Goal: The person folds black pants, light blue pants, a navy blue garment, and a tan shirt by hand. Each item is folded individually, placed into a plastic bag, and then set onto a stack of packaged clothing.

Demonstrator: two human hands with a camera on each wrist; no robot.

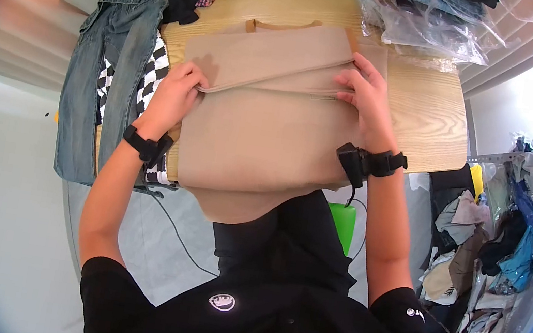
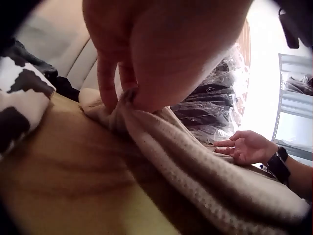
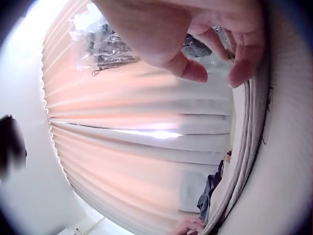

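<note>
A beige knit garment [image 1: 263,142] lies partly folded in front of me, its lower end hanging over the table's near edge. A folded band of it runs across the upper part, between my hands. My left hand [image 1: 177,94] pinches the left end of this fold; in the left wrist view, cloth bunches between the thumb and fingers [image 2: 107,83]. At the other end, my right hand [image 1: 369,99] has its fingers loosely spread against the fold. The right wrist view shows the thumb [image 3: 195,71] apart from the fingers, with fingertips right at the layered fabric edge.
Blue jeans [image 1: 81,90] and a black-and-white patterned cloth [image 1: 155,67] lie on the left of the wooden table [image 1: 426,114]. Clear-bagged clothes [image 1: 432,26] are piled at the back right. More bagged clothes [image 1: 512,231] hang on the right. A cable [image 1: 177,232] runs below.
</note>
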